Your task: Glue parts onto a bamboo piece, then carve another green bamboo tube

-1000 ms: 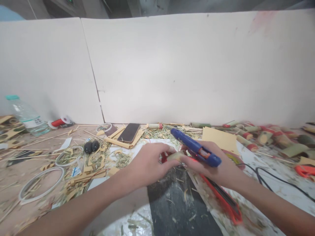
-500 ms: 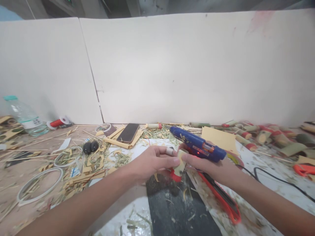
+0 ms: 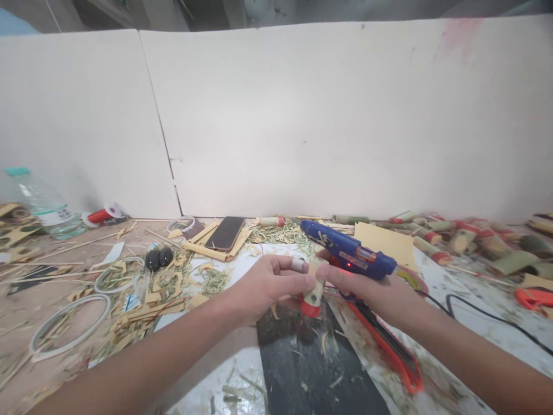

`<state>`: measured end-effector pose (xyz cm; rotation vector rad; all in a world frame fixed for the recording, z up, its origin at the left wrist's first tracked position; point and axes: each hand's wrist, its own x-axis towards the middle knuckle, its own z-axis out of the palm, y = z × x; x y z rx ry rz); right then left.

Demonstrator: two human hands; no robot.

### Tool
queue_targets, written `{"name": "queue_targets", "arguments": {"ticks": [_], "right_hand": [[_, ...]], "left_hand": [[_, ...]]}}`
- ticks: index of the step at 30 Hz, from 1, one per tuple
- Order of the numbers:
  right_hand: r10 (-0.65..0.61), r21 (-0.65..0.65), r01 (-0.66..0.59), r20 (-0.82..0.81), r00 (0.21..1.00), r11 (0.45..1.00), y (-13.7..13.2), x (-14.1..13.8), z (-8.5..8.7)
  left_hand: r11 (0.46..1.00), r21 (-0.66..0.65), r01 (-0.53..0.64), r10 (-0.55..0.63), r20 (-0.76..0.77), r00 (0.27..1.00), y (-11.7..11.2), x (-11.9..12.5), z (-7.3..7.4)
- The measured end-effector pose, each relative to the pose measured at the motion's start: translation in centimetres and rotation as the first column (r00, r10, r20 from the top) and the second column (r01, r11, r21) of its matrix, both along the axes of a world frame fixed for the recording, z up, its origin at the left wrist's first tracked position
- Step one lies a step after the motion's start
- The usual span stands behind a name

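Fingers of my left hand [image 3: 272, 283] pinch a short pale bamboo tube [image 3: 315, 293] over a dark board [image 3: 311, 363]. The tube stands nearly upright, its red-banded end downward, with a small dark hole in its side. White tape wraps one left finger. My right hand [image 3: 367, 288] is closed round a blue hot glue gun [image 3: 352, 249], its nozzle pointing up and left, away from the tube. The right thumb also presses on the tube's upper right side. The gun's handle is mostly hidden by the hand, and a small red light glows on its body.
An orange-red box cutter [image 3: 401, 363] lies right of the board. Several bamboo tubes [image 3: 479, 242] are heaped at the right, near a black cord [image 3: 488, 325]. A phone [image 3: 225, 233], bamboo shavings [image 3: 207, 279], white rings [image 3: 71, 325] and a water bottle [image 3: 52, 210] lie leftward. A white panel [image 3: 345, 127] stands behind.
The bamboo tube has turned in my fingers to a more upright pose, its red end and side hole now showing more clearly. The glue gun has tilted slightly with my right hand.
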<state>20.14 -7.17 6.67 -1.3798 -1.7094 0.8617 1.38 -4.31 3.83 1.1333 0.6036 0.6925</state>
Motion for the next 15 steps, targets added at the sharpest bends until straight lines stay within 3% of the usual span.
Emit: {"name": "queue_targets", "arguments": {"ticks": [4, 15], "right_hand": [[0.003, 0.02, -0.004, 0.034, 0.999, 1.0, -0.15, -0.04, 0.2], [0.003, -0.053, -0.004, -0.018, 1.0, 0.999, -0.29, 0.14, 0.43]], "left_hand": [[0.999, 0.035, -0.031, 0.032, -0.011, 0.999, -0.1, 0.11, -0.1], [0.992, -0.105, 0.064, -0.063, 0.015, 0.998, -0.23, 0.0, 0.04]]}}
